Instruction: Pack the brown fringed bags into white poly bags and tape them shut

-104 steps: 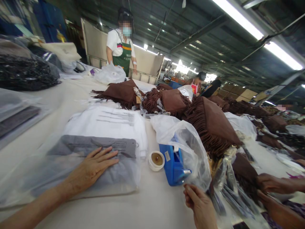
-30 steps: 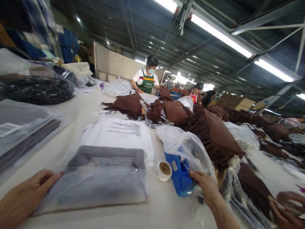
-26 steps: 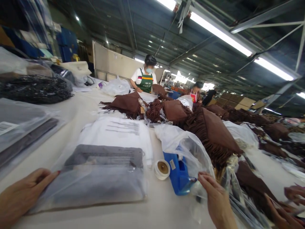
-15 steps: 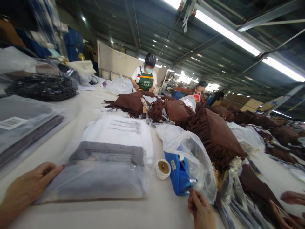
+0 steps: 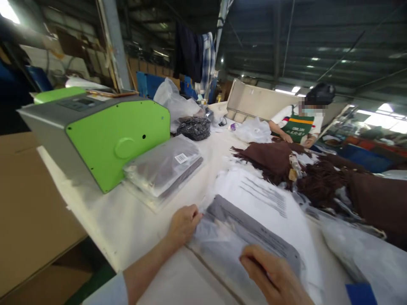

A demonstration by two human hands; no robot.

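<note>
A clear plastic bag with a dark grey flat item inside lies on the table in front of me. At its left edge, my left hand has its fingers closed on the plastic. Over the front of the bag is my right hand, thumb and fingers pinched together; whatever they hold, if anything, is too small to make out. White printed sheets lie just behind the bag. A blue corner of the tape dispenser shows at the lower right.
A green and grey machine stands at the left, beside a stack of bagged items. Brown fringed bags lie at the right. Across the table a co-worker in a green apron handles things. Cardboard is at lower left.
My view has swung left, bringing the machine into sight. My right hand has left the tape dispenser and come over the bag. My left hand has closed on the bag's edge.
</note>
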